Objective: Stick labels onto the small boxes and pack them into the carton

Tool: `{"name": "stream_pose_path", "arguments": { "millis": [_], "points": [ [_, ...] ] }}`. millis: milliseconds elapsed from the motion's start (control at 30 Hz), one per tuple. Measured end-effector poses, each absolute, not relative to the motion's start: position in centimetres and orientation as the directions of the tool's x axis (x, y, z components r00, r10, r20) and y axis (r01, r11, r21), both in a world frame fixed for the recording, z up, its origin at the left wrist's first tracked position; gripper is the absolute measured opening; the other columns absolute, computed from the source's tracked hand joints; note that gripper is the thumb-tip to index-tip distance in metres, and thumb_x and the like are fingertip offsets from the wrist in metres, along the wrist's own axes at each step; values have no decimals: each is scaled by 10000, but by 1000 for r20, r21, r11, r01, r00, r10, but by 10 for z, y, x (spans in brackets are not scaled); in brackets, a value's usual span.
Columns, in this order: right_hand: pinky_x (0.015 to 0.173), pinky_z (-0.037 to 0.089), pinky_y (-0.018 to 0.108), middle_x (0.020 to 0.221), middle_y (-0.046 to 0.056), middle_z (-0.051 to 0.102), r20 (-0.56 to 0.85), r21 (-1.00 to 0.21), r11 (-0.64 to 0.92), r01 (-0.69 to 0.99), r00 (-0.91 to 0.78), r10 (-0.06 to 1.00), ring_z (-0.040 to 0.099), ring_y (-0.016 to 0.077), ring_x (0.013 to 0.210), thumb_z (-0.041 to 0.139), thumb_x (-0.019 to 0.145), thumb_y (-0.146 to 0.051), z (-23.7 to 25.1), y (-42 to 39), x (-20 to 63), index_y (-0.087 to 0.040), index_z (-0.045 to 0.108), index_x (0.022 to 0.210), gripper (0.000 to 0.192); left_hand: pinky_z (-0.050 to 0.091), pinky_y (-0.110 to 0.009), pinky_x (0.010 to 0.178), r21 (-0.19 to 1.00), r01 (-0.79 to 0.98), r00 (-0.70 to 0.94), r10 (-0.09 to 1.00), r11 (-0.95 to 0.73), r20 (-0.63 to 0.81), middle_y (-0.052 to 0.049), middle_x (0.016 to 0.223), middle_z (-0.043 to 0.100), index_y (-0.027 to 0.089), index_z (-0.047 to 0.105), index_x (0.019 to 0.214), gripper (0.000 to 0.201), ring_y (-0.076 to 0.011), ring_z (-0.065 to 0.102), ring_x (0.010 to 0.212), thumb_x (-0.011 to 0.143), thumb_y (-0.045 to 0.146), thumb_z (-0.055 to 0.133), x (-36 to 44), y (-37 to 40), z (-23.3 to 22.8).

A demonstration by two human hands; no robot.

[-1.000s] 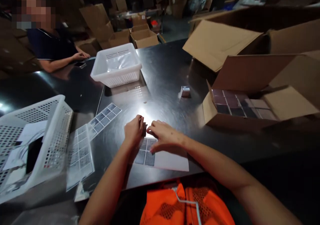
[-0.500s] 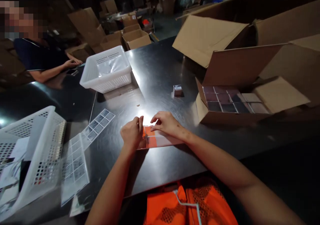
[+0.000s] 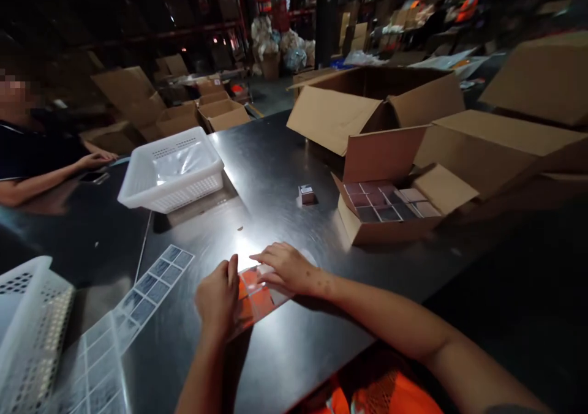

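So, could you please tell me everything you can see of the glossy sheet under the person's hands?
The glossy, partly clear sheet lies flat on the dark metal table near its front edge, reflecting orange. Faint lines seem to divide it into squares; any print is too blurred to read. The left hand rests on its left part, and the right hand presses its far edge with the fingers spread. Neither hand lifts it.

Left hand (image 3: 217,297) curled, right hand (image 3: 285,269) flat.
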State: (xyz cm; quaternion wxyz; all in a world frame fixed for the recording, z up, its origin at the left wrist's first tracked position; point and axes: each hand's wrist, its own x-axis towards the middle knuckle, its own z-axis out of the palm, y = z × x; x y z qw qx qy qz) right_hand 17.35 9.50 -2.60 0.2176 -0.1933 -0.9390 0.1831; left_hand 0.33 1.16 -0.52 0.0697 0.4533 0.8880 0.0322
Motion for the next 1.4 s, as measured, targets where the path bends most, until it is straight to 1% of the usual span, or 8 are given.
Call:
{"name": "stream_pose_path", "arguments": {
  "millis": [233,467,700,833,967,1133,1267,1400],
  "points": [
    [861,464,337,884,15,785,468,-451,851,269,-741,482,708,174,814,675,922,-231,-45,83,163,-230,733,1033,125,385,-327,739,75,895,-445,886,439,128,-111,800,734,188,692,902,444,-240,675,793,1031,394,320,10,8,-6],
    [1021,470,379,1159,67,700,563,-454,891,16,-770,300,607,213,1162,660,927,-256,-20,78,170,-240,746,895,93,282,-302,578,157,775,-620,784,612,3,-109,804,725,249,664,1141,538,-266,664,706,1029,501,202,-3,10,-8],
    [1127,372,523,1445,148,508,365,-474,551,687,-417,832,423,314,1384,628,863,-86,23,186,199,-258,313,1555,779,310,-285,610,169,874,-464,886,455,17,-90,769,725,236,714,1071,433,-245,661,722,1011,459,348,-4,11,-12],
    [1062,375,621,1301,250,606,297,-460,450,765,-345,890,499,391,1307,558,786,30,18,234,209,-140,263,1562,847,323,-268,625,395,885,-283,958,246,37,-16,644,673,258,735,991,408,-182,631,650,1012,338,335,2,8,-15],
    [970,487,506,1105,167,684,408,-480,574,663,-410,815,653,293,1039,570,765,-8,0,214,205,-136,238,1535,849,359,-261,626,637,745,-305,951,200,59,-1,637,662,233,719,1028,360,-157,612,607,970,405,407,3,7,-18],
    [970,511,472,1072,57,683,673,-386,873,298,-557,488,657,241,1034,609,820,-165,-26,134,185,-264,412,1292,522,379,-246,518,894,426,-334,943,141,10,-27,946,725,210,550,1357,703,-80,477,461,751,528,713,9,7,-15],
    [914,544,440,1061,56,662,799,-252,968,-6,-565,204,656,229,1041,611,888,-173,-20,99,185,-286,448,1227,393,316,-200,438,933,357,-340,937,53,76,-29,982,701,199,668,1188,592,-30,383,454,656,417,809,14,6,-12],
    [1017,511,456,1307,120,560,752,-531,835,-141,-533,388,568,264,1247,781,815,-307,2,103,208,-268,502,1243,513,286,-185,419,909,416,-354,915,-34,196,-36,1083,713,241,703,1172,553,-13,347,458,645,344,833,13,5,-13]
  ]
}}
